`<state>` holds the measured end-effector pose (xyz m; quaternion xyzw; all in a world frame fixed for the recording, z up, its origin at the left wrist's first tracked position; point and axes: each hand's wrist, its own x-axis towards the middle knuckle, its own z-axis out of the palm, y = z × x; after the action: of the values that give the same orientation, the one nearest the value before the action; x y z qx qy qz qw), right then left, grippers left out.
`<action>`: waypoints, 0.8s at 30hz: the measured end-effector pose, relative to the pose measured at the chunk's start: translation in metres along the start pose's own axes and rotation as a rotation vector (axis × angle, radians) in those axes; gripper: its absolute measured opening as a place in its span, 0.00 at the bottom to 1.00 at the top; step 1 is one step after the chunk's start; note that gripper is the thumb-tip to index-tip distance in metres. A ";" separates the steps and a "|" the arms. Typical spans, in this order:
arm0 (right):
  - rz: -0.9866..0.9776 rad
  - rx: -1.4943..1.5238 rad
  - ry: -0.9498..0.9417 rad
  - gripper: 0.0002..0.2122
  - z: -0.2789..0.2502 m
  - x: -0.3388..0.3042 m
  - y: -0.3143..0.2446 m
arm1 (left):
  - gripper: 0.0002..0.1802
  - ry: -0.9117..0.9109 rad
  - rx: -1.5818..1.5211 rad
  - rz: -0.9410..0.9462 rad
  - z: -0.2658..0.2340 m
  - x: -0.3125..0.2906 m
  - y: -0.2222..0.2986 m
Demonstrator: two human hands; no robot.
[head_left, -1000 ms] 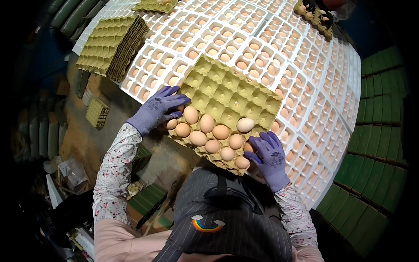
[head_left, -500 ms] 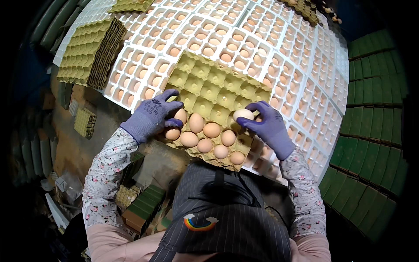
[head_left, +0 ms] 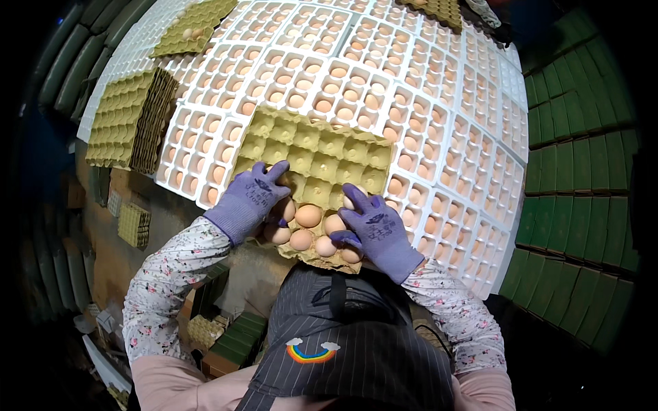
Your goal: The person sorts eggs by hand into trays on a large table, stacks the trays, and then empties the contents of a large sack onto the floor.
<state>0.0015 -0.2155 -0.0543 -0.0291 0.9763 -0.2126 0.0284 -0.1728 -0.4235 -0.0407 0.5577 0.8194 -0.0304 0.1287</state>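
Note:
A yellow-green pulp egg tray (head_left: 327, 142) lies tilted in front of me, its far rows of cups bare. Brown eggs (head_left: 308, 216) fill its near rows. My left hand (head_left: 249, 203), in a purple glove, curls around an egg (head_left: 286, 209) at the tray's left side, thumb tucked between eggs. My right hand (head_left: 378, 231), gloved alike, is closed over a pale egg (head_left: 350, 200) at the right side of the tray; its fingers partly hide this egg and the brown ones below them.
White foam trays (head_left: 336, 89) full of eggs cover the table beyond. A stack of pulp trays (head_left: 127, 123) stands at the left, and another pulp tray (head_left: 179, 40) holds a few eggs behind it. Green boxes (head_left: 576, 226) are piled at the right. A person's sleeve (head_left: 484, 11) shows at the far edge.
My right hand has moved left and lower with the pale egg, down onto the tray. The tray sits slightly further left in view. My left hand stays at its left side.

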 end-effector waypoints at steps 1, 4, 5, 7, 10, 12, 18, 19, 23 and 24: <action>0.116 0.295 0.047 0.20 -0.001 -0.008 0.006 | 0.24 -0.008 -0.008 0.010 -0.005 0.003 -0.001; 0.444 1.224 0.135 0.22 -0.010 -0.050 0.044 | 0.20 0.158 -0.544 -0.118 -0.016 0.007 0.003; 0.660 1.590 0.091 0.21 -0.032 -0.053 0.040 | 0.20 0.230 -0.767 -0.158 -0.014 0.005 -0.001; 0.684 1.468 0.074 0.27 -0.044 -0.079 0.060 | 0.28 0.194 -1.263 -0.174 -0.025 0.020 0.015; 0.729 1.569 0.144 0.32 -0.062 -0.102 0.094 | 0.42 -0.093 -1.456 -0.232 -0.055 0.069 0.073; 0.638 1.345 0.218 0.30 -0.070 -0.120 0.125 | 0.45 -0.174 -1.500 -0.205 -0.062 0.110 0.109; 0.840 1.542 0.612 0.21 -0.111 -0.165 0.275 | 0.29 -0.204 -1.613 -0.129 -0.066 0.279 0.211; 0.751 1.455 0.723 0.20 -0.098 -0.170 0.321 | 0.25 -0.164 -1.547 -0.109 -0.063 0.315 0.224; 0.811 1.126 0.895 0.22 -0.140 -0.167 0.445 | 0.28 0.337 -0.983 0.065 -0.046 0.471 0.266; 0.804 0.995 0.895 0.21 -0.147 -0.162 0.480 | 0.28 0.392 -0.973 0.061 -0.044 0.507 0.273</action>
<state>0.1313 0.2924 -0.1139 0.4315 0.6203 -0.5905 -0.2835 -0.1043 0.1472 -0.0966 0.4522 0.7309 0.4624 0.2178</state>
